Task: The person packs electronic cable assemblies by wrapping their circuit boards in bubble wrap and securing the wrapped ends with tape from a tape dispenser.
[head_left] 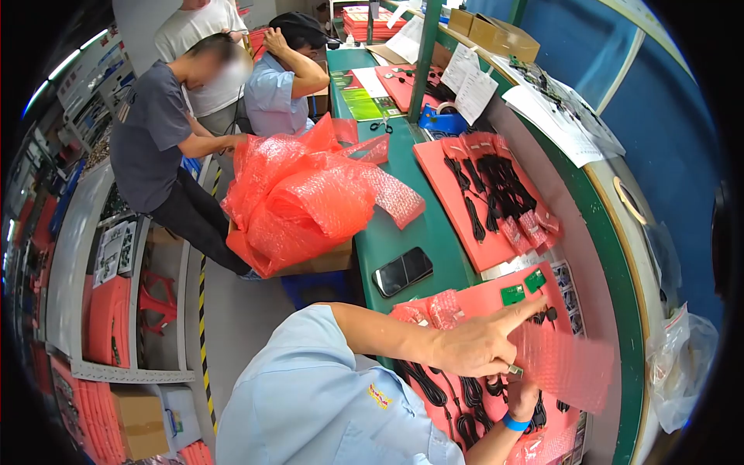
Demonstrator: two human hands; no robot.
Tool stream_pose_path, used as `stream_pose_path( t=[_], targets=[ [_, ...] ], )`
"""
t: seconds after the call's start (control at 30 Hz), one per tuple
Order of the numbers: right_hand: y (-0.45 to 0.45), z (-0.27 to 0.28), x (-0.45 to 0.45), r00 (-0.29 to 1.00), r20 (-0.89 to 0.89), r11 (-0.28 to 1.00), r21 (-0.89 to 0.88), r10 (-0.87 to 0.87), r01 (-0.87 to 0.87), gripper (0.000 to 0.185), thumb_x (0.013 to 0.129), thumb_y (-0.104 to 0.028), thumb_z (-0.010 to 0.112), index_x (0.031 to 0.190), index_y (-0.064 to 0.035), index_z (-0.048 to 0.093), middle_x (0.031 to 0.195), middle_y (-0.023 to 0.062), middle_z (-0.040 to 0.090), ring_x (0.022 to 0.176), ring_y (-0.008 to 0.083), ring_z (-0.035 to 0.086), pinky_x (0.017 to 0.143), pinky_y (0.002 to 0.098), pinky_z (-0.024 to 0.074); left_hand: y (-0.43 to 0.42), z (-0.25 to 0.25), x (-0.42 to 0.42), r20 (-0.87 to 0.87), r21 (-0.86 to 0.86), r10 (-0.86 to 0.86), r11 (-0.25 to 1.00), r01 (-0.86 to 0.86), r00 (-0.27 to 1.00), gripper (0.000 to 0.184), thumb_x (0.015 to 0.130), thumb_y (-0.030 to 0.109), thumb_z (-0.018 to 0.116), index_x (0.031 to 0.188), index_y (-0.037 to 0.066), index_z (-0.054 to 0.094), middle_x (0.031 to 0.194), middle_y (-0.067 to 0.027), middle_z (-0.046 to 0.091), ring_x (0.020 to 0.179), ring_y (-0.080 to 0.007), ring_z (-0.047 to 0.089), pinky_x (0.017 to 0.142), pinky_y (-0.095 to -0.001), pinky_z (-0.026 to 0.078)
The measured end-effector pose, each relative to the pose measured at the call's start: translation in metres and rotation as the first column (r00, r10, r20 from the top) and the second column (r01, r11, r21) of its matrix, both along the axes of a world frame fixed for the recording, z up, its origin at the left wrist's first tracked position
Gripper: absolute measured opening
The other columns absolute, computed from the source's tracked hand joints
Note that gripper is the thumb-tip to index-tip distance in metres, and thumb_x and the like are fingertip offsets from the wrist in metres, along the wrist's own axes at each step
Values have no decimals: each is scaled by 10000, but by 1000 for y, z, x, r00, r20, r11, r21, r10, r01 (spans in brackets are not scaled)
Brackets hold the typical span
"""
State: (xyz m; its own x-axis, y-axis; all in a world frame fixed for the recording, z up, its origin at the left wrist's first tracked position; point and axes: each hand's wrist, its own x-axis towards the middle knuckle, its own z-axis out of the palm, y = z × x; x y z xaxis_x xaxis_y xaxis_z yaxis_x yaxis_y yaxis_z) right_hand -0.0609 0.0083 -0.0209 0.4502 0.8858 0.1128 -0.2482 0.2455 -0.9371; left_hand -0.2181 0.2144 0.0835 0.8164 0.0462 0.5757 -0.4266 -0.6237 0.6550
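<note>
My left hand (477,341) reaches across the pink foam mat, its index finger stretched out and the other fingers curled. At the curled fingertips is a small green-and-silver piece (515,370), too small to name. My right hand (524,394), with a blue band at the wrist, is closed just below it, at the edge of a pink bubble-wrap bag (573,366) that is blurred by motion. Two small green circuit boards (513,294) lie on the mat beyond my index finger. Coiled black cables (428,385) lie under and beside my forearms.
A black phone (402,272) lies on the green table (457,262). Farther along, another pink foam sheet (442,172) bears black cables and bubble-wrapped packets. A person (155,132) stands by a large heap of red bubble wrap (302,201); another sits at the table's far end.
</note>
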Motion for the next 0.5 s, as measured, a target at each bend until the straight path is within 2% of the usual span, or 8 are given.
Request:
stream_pose_path(
  t=[0.07, 0.13, 0.23, 0.27, 0.33, 0.37, 0.47, 0.5],
  targets=[
    [-1, 21, -11, 998, 55, 998, -55, -38, 41, 303, 862, -162, 645, 1089, 32, 593, 933, 150, 641, 788, 206, 608, 717, 328, 487, 3, 8, -1, -259, -271, -163, 958, 90, 952, 186, 691, 97, 708, 873, 68, 681, 1494, -211, 222, 1325, -392, 332, 1014, -489, 377],
    [0, 44, -24, 980, 175, 982, -148, -93, 119, 233, 816, -118, 693, 986, 28, 627, 783, 125, 648, 624, 173, 597, 584, 285, 484, 7, 8, 3, -226, -241, -150, 966, 94, 962, 243, 708, 86, 698, 948, 70, 663, 1478, -204, 255, 1295, -362, 379, 996, -454, 397],
    [10, 61, -35, 971, 118, 962, -153, -208, 224, 215, 771, -30, 707, 963, 23, 626, 745, 98, 643, 571, 132, 575, 522, 251, 475, 19, 4, 7, -148, -175, -119, 980, 93, 982, 359, 744, 64, 678, 1099, 73, 627, 1446, -188, 323, 1236, -301, 473, 960, -384, 437],
    [12, 63, -36, 961, 93, 949, -156, -262, 274, 222, 748, 14, 714, 952, 21, 626, 726, 84, 640, 544, 112, 565, 490, 234, 470, 27, 1, 7, -161, -454, -237, 880, 142, 958, 387, 761, 85, 686, 1139, 70, 604, 1428, -178, 347, 1227, -270, 480, 956, -372, 438],
    [14, 61, -36, 960, 109, 949, -157, -258, 273, 226, 748, 15, 714, 953, 23, 620, 728, 85, 639, 546, 113, 565, 490, 234, 469, 39, -7, 7, -84, -872, -446, 466, 151, 891, 452, 796, 127, 702, 1220, 64, 558, 1392, -156, 395, 1207, -209, 495, 948, -346, 440],
    [14, 60, -36, 960, 127, 950, -159, -250, 268, 229, 747, 16, 713, 954, 25, 615, 729, 85, 639, 548, 114, 566, 489, 234, 468, 39, -15, 9, -85, -872, -447, 466, 150, 891, 452, 796, 127, 702, 1220, 64, 558, 1392, -156, 395, 1207, -209, 495, 948, -346, 440],
    [16, 54, -35, 960, 183, 955, -170, -212, 243, 239, 746, 19, 712, 957, 31, 599, 734, 86, 637, 554, 117, 568, 487, 234, 464, 32, -37, 14, 111, -936, -605, 202, 287, 788, 528, 848, 254, 694, 1271, 3, 503, 1311, -110, 479, 1150, -160, 506, 944, -295, 420],
    [17, 53, -35, 959, 203, 956, -175, -200, 236, 243, 746, 20, 712, 958, 33, 594, 735, 87, 636, 555, 118, 569, 486, 234, 463, 32, -40, 12, 112, -937, -604, 202, 287, 789, 528, 848, 254, 694, 1271, 3, 503, 1311, -110, 479, 1150, -160, 506, 944, -295, 420]
  ],
)
